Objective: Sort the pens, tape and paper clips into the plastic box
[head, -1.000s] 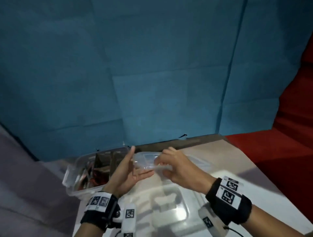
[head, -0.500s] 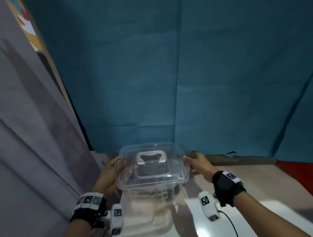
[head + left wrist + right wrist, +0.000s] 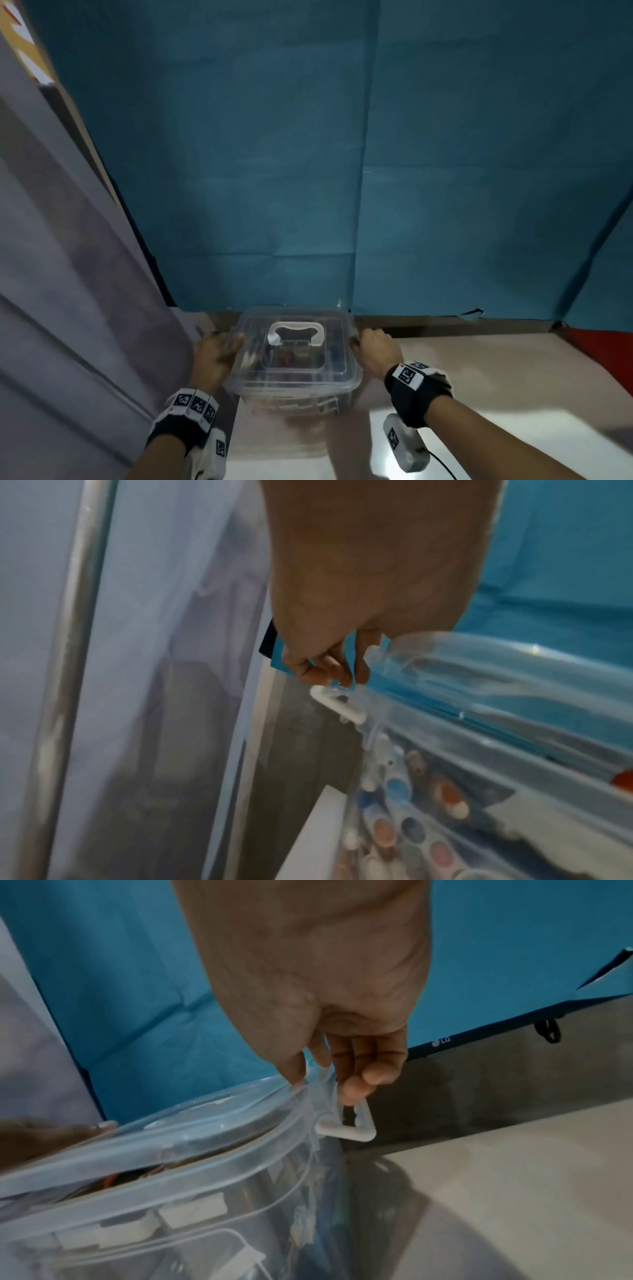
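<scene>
Now, going from the left: a grey panel (image 3: 68,308) runs up the left side, and the left forearm reaches forward beside it, a black wristband with square markers around the wrist. The left hand (image 3: 214,356) is at the left edge of the plastic box (image 3: 294,380), thumb lying over the corner of the lid (image 3: 298,320). From the left wrist view, the fingers (image 3: 329,669) curl downward at the lid's rim, their tips right at the white side latch (image 3: 337,704); whether they truly pinch the latch or only touch it cannot be told through the blur.

The box is clear, with the lid on top of it, and it stands on the pale table (image 3: 479,377) close to the blue backdrop (image 3: 342,154). A white handle (image 3: 296,332) lies flat in the middle of the lid. Through the left wall, the round ends of pens (image 3: 397,813) show, packed in rows in blue, orange and white.

On the right, the right forearm comes in at an angle, wrist also banded with markers. The right hand (image 3: 375,349) sits against the right edge of the box, knuckles up. In the right wrist view its fingers (image 3: 356,1085) curl over the lid's rim and press on the white right latch (image 3: 349,1130), grasping it with the thumb on the lid side.
</scene>
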{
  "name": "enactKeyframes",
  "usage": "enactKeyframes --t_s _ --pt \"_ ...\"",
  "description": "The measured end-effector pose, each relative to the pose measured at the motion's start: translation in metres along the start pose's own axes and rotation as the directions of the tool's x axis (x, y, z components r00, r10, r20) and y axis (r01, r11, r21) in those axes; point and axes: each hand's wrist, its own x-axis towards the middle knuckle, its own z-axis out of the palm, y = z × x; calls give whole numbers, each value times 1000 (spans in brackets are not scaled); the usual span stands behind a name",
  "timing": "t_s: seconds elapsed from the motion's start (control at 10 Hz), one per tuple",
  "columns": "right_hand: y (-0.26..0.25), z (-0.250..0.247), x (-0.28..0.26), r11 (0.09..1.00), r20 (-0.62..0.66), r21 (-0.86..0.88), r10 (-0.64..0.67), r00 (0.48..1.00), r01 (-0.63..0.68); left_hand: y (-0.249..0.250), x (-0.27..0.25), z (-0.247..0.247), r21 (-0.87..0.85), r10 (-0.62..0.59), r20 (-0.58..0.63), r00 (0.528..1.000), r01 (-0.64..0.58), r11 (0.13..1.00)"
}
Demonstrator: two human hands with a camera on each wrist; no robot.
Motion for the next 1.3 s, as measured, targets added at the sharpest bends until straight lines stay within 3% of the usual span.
enactKeyframes --t_s 0.1,0.2,0.3,0.4,0.5,0.6,0.7,0.8,0.9,1.0,1.1,1.2,1.3 --pt "0 8 10 999 -14 -9 -37 999 37 -24 7 9 42 -123 39 992 121 992" --pt "4 15 20 997 2 43 -69 998 69 -25 8 15 -209 -223 106 969 241 948" --pt "3 15 24 991 51 130 -31 998 24 -20 6 14 -381 -246 101 964 266 886" --pt "7 14 14 950 148 290 71 986 -112 -11 2 15 -576 -219 160 962 272 771" --pt "9 9 5 776 272 560 159 949 -291 -3 -3 13 -696 -304 221 927 368 617" --pt "7 -3 -2 603 428 661 187 884 -447 -8 -4 16 -667 -423 211 881 447 596" --pt "10 -7 -4 475 481 718 189 856 -509 -10 -1 18 -615 -456 152 877 445 651" --pt "1 -7 0 513 393 720 255 884 -468 -5 2 20 -490 -413 33 910 375 787" --pt "-11 -10 3 841 241 412 272 932 -352 6 0 22 -289 -386 -43 921 358 888" --pt "-21 -12 3 973 128 99 194 973 -207 23 -5 21 -143 -397 -64 916 385 912" --pt "-23 -15 3 990 119 -43 142 983 -137 34 -5 21 -29 -412 -91 906 412 911" --pt "-15 -24 9 997 183 -19 75 980 -73 48 -12 8 62 -367 -61 928 371 927" --pt "4 -40 6 986 322 163 -7 947 -48 66 -11 10 147 -302 -63 951 308 940"
